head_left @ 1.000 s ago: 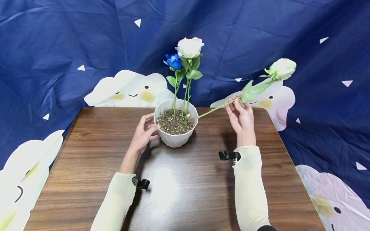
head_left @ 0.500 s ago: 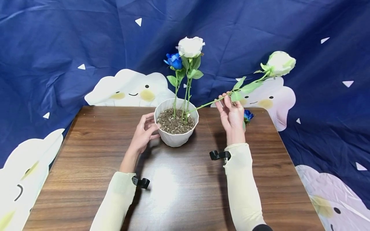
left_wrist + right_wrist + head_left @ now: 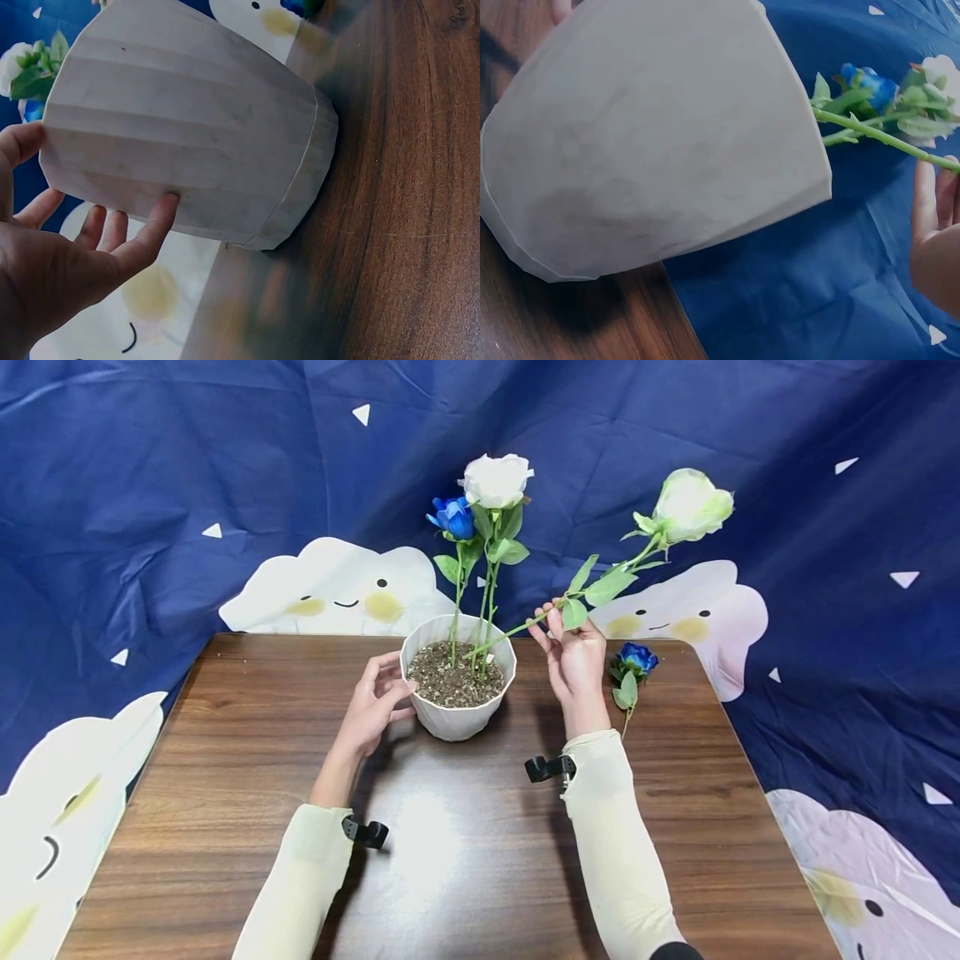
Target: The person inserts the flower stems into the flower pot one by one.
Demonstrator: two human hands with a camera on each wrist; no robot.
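A white faceted flower pot (image 3: 457, 724) filled with dark soil stands on the table. My left hand (image 3: 369, 703) holds its left side, thumb near the rim; the left wrist view shows the hand (image 3: 82, 262) against the wall of the pot (image 3: 187, 127). My right hand (image 3: 576, 658) pinches the green stem of a white rose with greenish petals (image 3: 693, 506). This rose slants up to the right, and its stem's lower end is over the soil. Upright in the pot are a blue rose (image 3: 453, 518) and a white rose (image 3: 497, 482).
A second blue rose (image 3: 636, 658) lies on the wooden table (image 3: 480, 877), right of my right hand. Behind the table hangs a dark blue cloth (image 3: 225, 460) with cloud prints.
My right hand has moved left with the greenish-white rose, bringing its stem end from the pot's right rim to over the soil. The lying blue rose has come into view. My left hand stays put.
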